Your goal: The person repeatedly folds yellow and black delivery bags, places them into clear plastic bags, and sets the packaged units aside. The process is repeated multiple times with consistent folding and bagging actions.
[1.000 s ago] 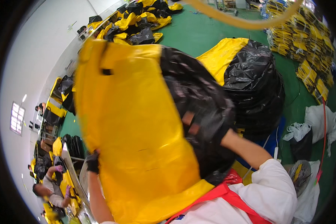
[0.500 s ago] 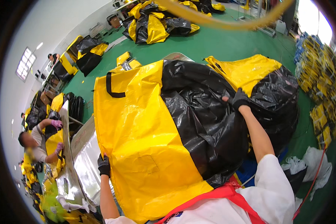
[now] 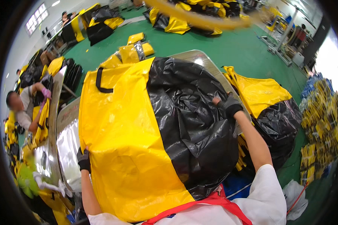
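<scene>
A large bag of shiny sheeting, half yellow and half black [image 3: 120,138], lies spread out in front of me on a table [image 3: 199,58]. A black strap [image 3: 98,80] loops on its upper left part. My left hand [image 3: 83,160], in a dark glove, is closed on the bag's left edge, its fingers partly hidden. My right hand [image 3: 229,107], gloved with bare fingertips, grips the wrinkled black sheeting near the right edge. To the right hangs a second yellow and black bag [image 3: 261,92], with no hand on it.
Folded yellow packs [image 3: 129,54] lie beyond the table. Bundled yellow pieces [image 3: 319,123] are stacked at the right. On the left a co-worker [image 3: 24,108] in pink gloves handles yellow sheeting at another table [image 3: 54,108]. More bags [image 3: 101,24] stand farther back.
The view has shifted, and the bag and both hands now sit farther left in it. Between the two bags more of the table's right edge now shows.
</scene>
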The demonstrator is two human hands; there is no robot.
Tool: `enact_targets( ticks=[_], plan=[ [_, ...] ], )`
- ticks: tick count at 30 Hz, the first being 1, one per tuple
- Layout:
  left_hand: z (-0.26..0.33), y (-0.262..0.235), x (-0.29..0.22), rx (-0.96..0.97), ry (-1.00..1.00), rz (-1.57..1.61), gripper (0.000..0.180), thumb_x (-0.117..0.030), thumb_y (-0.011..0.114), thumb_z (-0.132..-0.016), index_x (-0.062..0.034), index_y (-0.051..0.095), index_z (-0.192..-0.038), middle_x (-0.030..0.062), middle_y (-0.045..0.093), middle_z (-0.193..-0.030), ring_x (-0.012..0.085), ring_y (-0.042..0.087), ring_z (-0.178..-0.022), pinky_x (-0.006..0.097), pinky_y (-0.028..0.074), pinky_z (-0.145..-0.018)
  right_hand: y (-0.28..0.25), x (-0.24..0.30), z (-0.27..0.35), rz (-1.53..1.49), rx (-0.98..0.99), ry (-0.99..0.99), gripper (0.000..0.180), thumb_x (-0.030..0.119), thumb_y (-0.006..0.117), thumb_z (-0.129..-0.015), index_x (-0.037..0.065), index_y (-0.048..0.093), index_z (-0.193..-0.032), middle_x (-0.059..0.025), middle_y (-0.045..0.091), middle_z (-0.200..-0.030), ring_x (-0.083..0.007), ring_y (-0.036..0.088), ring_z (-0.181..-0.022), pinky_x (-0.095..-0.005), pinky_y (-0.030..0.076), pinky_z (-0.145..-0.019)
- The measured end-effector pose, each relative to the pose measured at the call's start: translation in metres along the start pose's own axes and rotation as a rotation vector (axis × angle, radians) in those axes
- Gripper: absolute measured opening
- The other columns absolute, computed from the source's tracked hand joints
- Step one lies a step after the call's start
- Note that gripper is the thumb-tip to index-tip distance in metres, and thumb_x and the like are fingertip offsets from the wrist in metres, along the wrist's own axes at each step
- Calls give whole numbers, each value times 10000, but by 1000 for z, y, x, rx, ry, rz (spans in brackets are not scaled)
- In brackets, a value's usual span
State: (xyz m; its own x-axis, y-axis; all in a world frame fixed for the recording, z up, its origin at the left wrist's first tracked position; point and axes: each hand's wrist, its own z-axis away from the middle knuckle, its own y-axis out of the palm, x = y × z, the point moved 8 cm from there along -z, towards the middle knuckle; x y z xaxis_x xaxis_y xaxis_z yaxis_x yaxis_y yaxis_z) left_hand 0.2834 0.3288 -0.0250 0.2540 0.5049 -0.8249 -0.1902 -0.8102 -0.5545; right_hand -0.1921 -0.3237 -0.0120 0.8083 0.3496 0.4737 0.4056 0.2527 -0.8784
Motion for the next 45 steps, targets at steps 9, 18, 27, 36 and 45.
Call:
enact_targets(
  ticks=[9, 18, 27, 36, 45],
  plan=[
    [17, 8, 7, -152, 25, -516, 460, -255, 625, -806, 18, 533, -1166, 222, 606, -1051, 368, 586, -936, 373, 468, -826, -59, -29, -36, 545, 242, 31, 743, 383, 651, -736, 54, 359, -1335, -260, 524, -1179, -382, 515, -1093, -432, 415, -921],
    [194, 274, -273, 932, 985, -447, 652, -508, 490, -844, -133, 357, -1361, 153, 382, -1370, 374, 322, -1277, 494, 180, -1074, -8, 243, -120, 336, -92, -646, 615, 484, 630, -710, 62, 539, -1148, -227, 539, -1129, -396, 495, -1063, -426, 398, -906],
    [114, 310, -244, 500, 993, -719, 628, -467, 545, -815, -122, 406, -1321, 152, 363, -1364, 341, 274, -1283, 453, 216, -1053, -59, 144, 186, 210, 202, -916, 448, 378, 578, -820, 95, 567, -1167, -169, 598, -765, -283, 612, -728, -387, 474, -730],
    [42, 87, -20, 740, 546, -901, 450, -311, 518, -866, -59, 488, -1238, 196, 489, -1236, 350, 438, -1159, 423, 345, -981, -4, 23, 229, 516, 160, -1104, 495, 126, 536, -775, 312, 532, -1233, -137, 559, -866, -307, 543, -837, -441, 404, -832],
    [116, 41, -227, 350, 726, -344, 445, -140, 580, -841, -10, 462, -1250, 173, 463, -1302, 330, 393, -1247, 359, 306, -1030, -100, 95, 159, 317, -77, -701, 598, 378, 698, -728, 93, 521, -1223, -177, 528, -1171, -316, 478, -1129, -397, 370, -967]
  ],
)
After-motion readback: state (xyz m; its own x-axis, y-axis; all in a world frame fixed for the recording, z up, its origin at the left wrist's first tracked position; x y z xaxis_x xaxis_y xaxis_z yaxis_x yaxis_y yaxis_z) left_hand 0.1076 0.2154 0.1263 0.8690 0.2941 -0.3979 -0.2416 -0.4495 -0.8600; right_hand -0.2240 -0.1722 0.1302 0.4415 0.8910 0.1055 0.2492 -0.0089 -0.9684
